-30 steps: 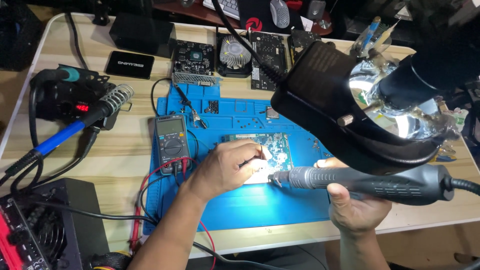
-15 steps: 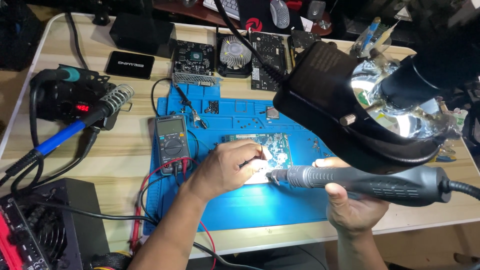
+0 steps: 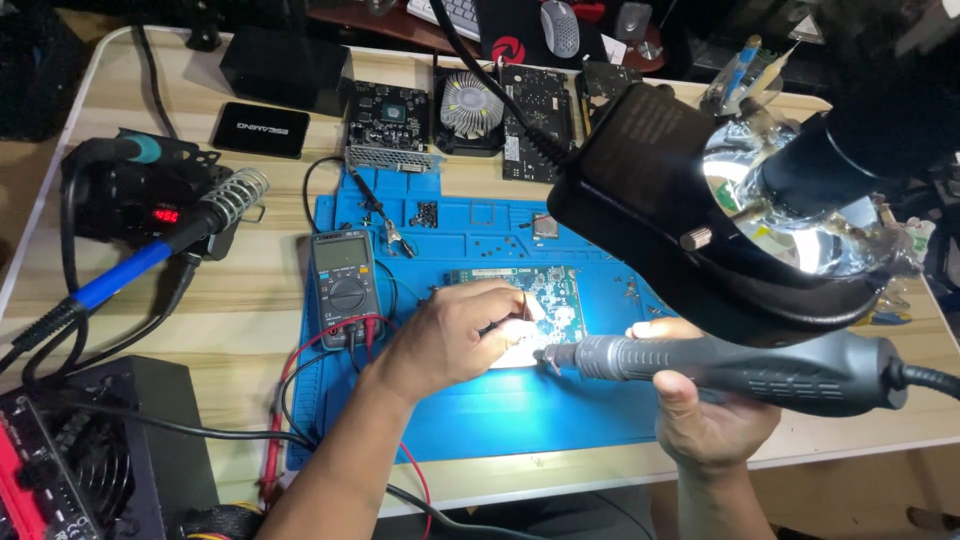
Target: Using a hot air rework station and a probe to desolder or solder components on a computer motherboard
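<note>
At the far left, your soldering station [image 3: 120, 200] sits with its blue-handled iron [image 3: 150, 258] parked in the coil stand, untouched. The multimeter [image 3: 345, 275] lies on the left part of the blue work mat [image 3: 560, 410], its red and black leads trailing toward you, no probe in either hand.

Your left hand [image 3: 450, 335] rests on the near left corner of the green circuit board [image 3: 530, 300], which lies mid-mat under a bright pool of light. The fingers are curled down and pinched together; a small pale thing shows at the fingertips, but I cannot tell what it is.

Your right hand [image 3: 715, 420] is wrapped from below around the grey rotary tool [image 3: 720, 365], fingers closed firmly on its body, the cord running off to the right. The tool's tip sits at the board's near edge, just beside your left fingertips.

Judging from this, you're mid-work on the board: the tool is at the spot, the board is still flat on the mat, nothing reassembled. The spare boards and heatsink fan [image 3: 470, 105] at the far edge lie apart, so much looks left to do.

Against the frame half a second ago, little has changed: your left hand holds the same corner, the tool lies at much the same angle with its tip in the same place, and the black magnifier lamp [image 3: 700, 230] still hangs over the right side.
</note>
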